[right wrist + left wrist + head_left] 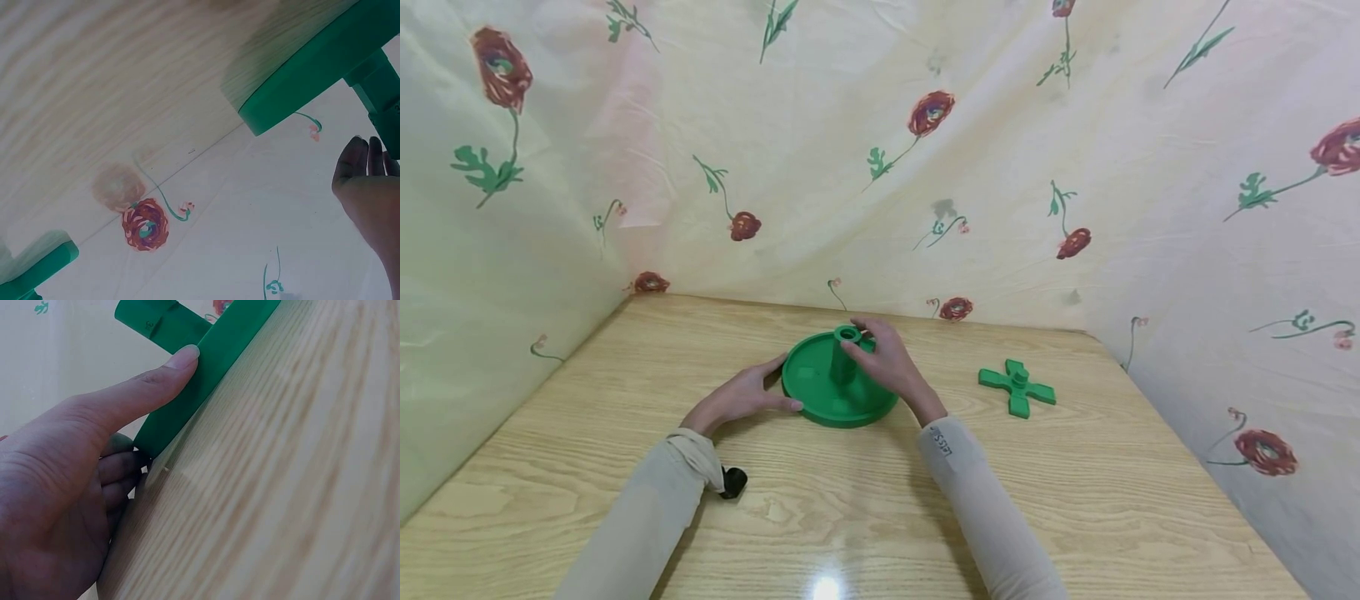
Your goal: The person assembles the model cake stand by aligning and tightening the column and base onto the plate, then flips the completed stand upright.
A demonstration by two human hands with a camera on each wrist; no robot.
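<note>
A green round tray [805,385] with a raised rim lies on the table. From its middle rises an upright green tube [842,364] with a hollow top; the left wrist view shows a step partway along this tube [147,322]. My left hand [747,392] holds the tray's left edge, thumb [184,357] against the outer rim and fingers curled farther round. At the tube's upper end, my right hand [886,360] has its thumb on the near side and its fingers behind. Part of the tray's right side is hidden under that hand.
A green cross-shaped piece [1018,388] with a short central peg lies to the right of the tray. Flower-printed sheeting [820,150] hangs behind and on both sides of the wooden table [850,508]. A small black object [734,482] sits at the left cuff.
</note>
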